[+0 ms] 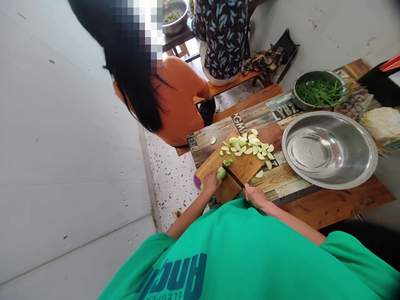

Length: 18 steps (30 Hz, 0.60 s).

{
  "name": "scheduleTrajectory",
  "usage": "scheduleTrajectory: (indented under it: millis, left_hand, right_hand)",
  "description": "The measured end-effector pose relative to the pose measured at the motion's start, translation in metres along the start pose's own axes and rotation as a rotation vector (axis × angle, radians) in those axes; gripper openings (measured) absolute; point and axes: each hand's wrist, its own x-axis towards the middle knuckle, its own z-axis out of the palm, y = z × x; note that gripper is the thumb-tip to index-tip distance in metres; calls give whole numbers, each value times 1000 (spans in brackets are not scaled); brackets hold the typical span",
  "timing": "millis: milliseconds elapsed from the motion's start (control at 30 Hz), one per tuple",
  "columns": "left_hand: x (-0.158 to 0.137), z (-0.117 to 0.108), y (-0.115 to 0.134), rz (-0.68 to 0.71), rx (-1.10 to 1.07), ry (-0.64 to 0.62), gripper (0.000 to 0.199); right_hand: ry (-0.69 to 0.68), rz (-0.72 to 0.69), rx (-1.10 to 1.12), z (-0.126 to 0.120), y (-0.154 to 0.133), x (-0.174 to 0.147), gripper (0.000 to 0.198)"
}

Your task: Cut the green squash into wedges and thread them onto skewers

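On the wooden cutting board [229,189], my left hand [211,181] is closed round a pale green zucchini [221,173]. My right hand [254,196] grips the handle of a dark-bladed knife [234,177]. The blade's tip end is against or just beside the zucchini's far end; I cannot tell whether it has cut in. A small green cut end [228,161] lies just beyond the blade. Many half-round zucchini slices [248,151] are scattered over the board's far side, and some have spilled onto the table.
A large steel basin [331,175] stands right of the board on the patterned table [270,181]. Behind it are a bowl of cut green leaves [321,89] and a pale cabbage-like vegetable [383,123]. A person in orange [179,98] sits close across the table's left end.
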Motion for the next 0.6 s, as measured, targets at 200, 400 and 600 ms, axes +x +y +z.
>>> scheduleTrajectory:
  millis: [200, 400, 600]
  left_hand:
    - [-15, 5, 12, 145, 2, 67, 64]
    - [-7, 16, 68, 252, 92, 19, 60]
    - [10, 18, 78, 248, 68, 68, 55]
  right_hand:
    - [153, 110, 26, -10, 36, -24, 30]
    - [203, 265, 89, 6, 70, -45, 28]
    - [137, 258, 111, 17, 72, -54, 28]
